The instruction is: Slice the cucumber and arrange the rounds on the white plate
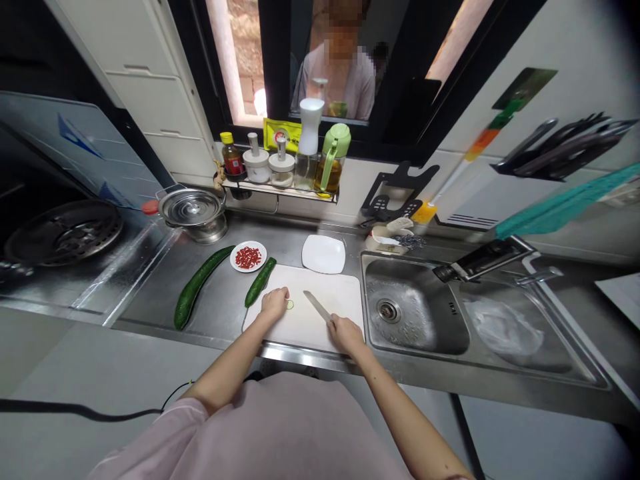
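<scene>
My left hand (274,304) rests on the white cutting board (310,317), fingers curled over a small piece of cucumber whose cut green end (289,304) shows at the fingertips. My right hand (345,331) grips the handle of a knife (317,306), whose blade points up and left over the board, a little apart from the piece. A short cucumber (260,282) lies on the board's left edge. A long cucumber (198,285) lies on the steel counter further left.
A small plate of chopped red chili (249,257) and a bare white square plate (323,254) sit behind the board. The sink (415,310) is right of it, a lidded pot (191,209) and stove at left, condiment bottles on a rack (280,190) behind.
</scene>
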`<state>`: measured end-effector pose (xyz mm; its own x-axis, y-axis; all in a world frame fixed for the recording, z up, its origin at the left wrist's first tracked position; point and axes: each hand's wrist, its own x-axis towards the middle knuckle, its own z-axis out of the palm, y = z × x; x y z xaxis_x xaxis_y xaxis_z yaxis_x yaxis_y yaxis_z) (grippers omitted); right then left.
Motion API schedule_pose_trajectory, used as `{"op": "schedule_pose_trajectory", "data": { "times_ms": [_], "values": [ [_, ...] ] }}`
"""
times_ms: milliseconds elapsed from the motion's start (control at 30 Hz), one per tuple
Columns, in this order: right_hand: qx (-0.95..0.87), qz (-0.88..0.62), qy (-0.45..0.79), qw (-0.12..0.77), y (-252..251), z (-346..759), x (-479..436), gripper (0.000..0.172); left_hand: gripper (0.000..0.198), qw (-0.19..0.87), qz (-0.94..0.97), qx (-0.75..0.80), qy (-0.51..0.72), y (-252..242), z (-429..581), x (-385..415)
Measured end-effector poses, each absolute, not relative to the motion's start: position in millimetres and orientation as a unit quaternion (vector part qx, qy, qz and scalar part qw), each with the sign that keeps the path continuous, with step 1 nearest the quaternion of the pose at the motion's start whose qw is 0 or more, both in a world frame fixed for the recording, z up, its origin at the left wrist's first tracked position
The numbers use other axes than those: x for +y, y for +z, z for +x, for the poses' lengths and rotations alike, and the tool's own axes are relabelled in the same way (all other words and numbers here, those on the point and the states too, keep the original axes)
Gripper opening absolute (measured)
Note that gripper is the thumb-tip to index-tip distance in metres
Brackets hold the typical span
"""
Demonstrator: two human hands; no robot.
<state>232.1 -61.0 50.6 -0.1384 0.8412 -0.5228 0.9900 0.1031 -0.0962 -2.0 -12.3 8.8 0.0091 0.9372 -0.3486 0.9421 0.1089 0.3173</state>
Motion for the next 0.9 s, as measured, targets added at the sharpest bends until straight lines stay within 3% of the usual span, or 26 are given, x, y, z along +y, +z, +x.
{"op": "schedule_pose_trajectory", "data": {
  "times_ms": [900],
  "values": [
    [0.771,0.572,-0.214,0.179,64.2,216.5,-76.1,0.030,0.019,0.277,0.634,0.722,-0.001,0.1,-17.9,-3.7]
  ]
}}
